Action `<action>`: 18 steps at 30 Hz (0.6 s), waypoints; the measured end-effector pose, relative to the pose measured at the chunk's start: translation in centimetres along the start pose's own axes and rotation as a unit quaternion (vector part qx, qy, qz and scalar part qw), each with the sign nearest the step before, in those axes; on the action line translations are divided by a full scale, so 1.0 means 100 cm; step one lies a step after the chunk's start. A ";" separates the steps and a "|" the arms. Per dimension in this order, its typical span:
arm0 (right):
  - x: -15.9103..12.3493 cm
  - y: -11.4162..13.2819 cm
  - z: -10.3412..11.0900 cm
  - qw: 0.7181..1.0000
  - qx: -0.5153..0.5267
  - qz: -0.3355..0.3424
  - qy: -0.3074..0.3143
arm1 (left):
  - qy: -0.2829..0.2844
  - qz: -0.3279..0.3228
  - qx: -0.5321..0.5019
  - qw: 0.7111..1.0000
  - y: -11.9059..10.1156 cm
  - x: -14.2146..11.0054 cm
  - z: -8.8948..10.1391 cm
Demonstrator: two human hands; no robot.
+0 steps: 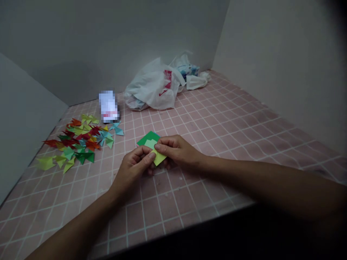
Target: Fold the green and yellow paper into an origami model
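Yellow paper [160, 159], one piece, pinched by left fingers [148, 160] and right fingers [165, 149], one dark-green sheet [147, 137] beyond

I am in a walled nook, whether home or booth I cannot tell: plain grey walls [121, 39] enclose three sides of my pink, white-gridded counter [233, 124].

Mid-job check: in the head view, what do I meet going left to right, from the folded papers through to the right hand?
Folded colored papers → left hand → yellow paper → right hand.
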State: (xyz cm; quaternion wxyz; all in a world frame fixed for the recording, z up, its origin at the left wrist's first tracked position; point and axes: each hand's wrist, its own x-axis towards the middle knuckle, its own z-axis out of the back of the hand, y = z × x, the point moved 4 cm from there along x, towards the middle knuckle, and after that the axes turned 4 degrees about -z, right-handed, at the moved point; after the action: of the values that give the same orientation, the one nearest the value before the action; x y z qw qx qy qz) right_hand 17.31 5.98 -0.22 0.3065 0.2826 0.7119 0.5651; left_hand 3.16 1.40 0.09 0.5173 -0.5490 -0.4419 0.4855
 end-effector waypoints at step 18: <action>-0.002 0.002 0.001 1.000 0.012 -0.009 -0.010 | 0.016 -0.003 -0.011 1.000 0.000 0.002 0.000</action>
State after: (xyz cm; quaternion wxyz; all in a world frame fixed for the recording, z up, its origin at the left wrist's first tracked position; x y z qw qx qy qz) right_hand 17.50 5.96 -0.05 0.3150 0.2859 0.7181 0.5508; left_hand 3.23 1.55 0.09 0.5197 -0.5612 -0.4403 0.4703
